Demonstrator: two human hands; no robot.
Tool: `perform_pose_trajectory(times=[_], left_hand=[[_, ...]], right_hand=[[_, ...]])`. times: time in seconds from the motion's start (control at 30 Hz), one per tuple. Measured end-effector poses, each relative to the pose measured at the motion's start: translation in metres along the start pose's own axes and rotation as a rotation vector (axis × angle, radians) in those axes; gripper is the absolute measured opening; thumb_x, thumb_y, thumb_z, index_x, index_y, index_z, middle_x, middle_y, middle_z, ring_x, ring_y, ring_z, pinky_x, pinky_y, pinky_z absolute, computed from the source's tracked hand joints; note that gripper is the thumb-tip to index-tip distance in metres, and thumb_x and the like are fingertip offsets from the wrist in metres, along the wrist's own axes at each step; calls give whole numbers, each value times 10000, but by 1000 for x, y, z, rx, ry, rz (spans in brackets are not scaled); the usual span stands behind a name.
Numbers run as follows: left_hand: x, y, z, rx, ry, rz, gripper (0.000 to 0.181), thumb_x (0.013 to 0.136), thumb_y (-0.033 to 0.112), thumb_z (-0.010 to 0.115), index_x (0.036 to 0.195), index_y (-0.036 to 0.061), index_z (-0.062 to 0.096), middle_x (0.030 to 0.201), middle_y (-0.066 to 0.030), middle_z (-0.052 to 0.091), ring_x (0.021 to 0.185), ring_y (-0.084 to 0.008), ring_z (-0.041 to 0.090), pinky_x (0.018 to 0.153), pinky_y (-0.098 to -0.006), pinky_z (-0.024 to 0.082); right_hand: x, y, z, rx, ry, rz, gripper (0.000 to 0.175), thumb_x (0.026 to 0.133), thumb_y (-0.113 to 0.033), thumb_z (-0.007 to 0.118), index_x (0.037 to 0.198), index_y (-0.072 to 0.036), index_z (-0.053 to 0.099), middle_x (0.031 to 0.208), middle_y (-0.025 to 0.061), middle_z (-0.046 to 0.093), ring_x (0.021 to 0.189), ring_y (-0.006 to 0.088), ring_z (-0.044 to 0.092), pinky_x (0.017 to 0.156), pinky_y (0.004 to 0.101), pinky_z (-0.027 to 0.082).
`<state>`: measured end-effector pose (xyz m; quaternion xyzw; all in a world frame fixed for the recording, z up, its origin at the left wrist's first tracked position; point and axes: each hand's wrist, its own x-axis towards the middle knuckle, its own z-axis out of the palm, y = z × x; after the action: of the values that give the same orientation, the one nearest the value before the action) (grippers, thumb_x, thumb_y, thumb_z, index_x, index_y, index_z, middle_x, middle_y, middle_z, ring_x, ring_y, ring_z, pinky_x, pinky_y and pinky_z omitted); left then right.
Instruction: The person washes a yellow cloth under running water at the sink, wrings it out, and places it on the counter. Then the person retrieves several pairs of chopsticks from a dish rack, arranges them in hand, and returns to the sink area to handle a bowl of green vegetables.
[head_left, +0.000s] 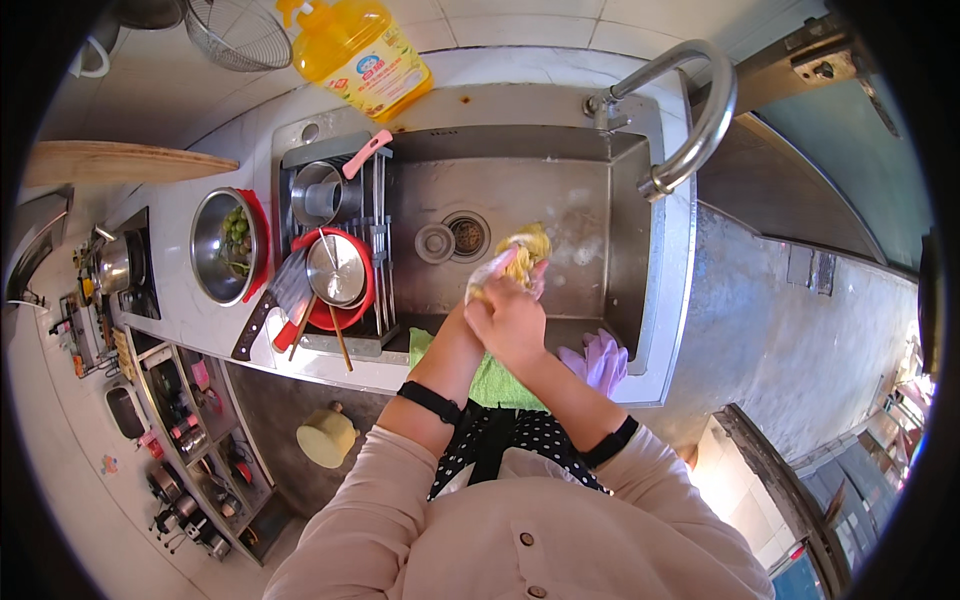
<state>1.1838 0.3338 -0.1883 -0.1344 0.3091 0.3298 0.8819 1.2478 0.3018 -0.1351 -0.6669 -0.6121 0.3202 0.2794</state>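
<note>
Over the steel sink basin (510, 187), my two hands meet around a crumpled yellow cloth (529, 241) with white suds on it. My left hand (491, 281) is soapy and partly hidden behind the other; its fingers are on the cloth. My right hand (511, 319) lies across the left one near the wrist and thumb, and its fingertips are hard to see. Left of the cloth are the drain (469, 236) and a round steel strainer (435, 243). Below my forearms a green cloth (499, 384) hangs at the sink's front edge, with a purple rubber glove (598, 361) beside it.
A curved faucet (720, 112) arches at the right. On the left, a drying rack (382, 277) holds pots, a red bowl (362, 315) and a cleaver (289, 289). Further left stands a steel bowl of grapes (202, 247). A yellow detergent bottle (360, 56) is behind the sink.
</note>
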Motion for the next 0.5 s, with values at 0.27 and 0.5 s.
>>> perform_pose_trajectory(times=[0.27,0.5], left_hand=[[18,-33,-13,229,353,182,162,887,243,500,949,108,563,824,-32,585,729,-175,580,597,-287,470],[19,-21,-25,83,215,178,148,901,194,487,997,90,532,937,-76,596,832,-195,594,726,-355,510]], right_hand=[[44,32,-13,148,128,576,425,796,-395,548,647,-8,642,597,223,594,617,351,633,645,436,503],[41,50,1,102,266,551,455,751,-412,589,645,28,636,639,259,594,618,395,621,627,447,503]])
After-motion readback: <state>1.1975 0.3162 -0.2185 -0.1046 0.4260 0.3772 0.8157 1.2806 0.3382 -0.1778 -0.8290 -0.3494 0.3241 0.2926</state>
